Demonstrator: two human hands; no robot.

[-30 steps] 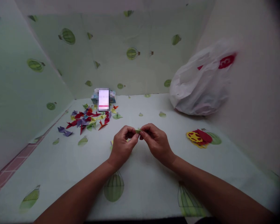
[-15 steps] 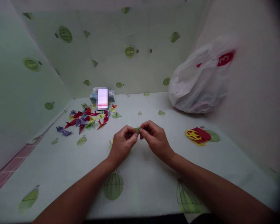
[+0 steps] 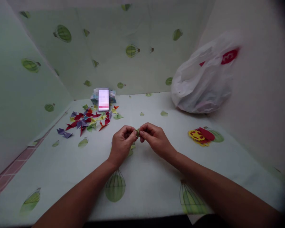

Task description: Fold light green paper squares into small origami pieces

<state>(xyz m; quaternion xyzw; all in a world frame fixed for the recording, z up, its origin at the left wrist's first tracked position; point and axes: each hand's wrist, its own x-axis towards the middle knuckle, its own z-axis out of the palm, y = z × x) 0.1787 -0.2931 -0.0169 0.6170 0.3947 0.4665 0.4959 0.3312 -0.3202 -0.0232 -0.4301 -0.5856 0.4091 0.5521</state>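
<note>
A small folded piece of light green paper (image 3: 137,133) is pinched between the fingertips of both hands above the middle of the table. My left hand (image 3: 122,142) grips its left side, thumb and forefinger closed. From the other side, my right hand (image 3: 154,136) pinches it with thumb and fingers. The fingers cover much of the paper, so its exact fold cannot be made out. Partly hidden beneath my left hand are green and yellowish paper pieces (image 3: 131,152) on the tabletop.
Several colourful folded paper cranes (image 3: 85,122) lie heaped at the back left. Behind them, a lit, pixelated screen (image 3: 104,98) leans against a small patterned box (image 3: 112,96). A white plastic bag (image 3: 201,84) stands back right; yellow and red paper cut-outs (image 3: 197,136) lie in front of it.
Both hands have shifted slightly left with the green paper, which has turned and shows less of its flat face. More of the paper pieces under my left hand now shows.
</note>
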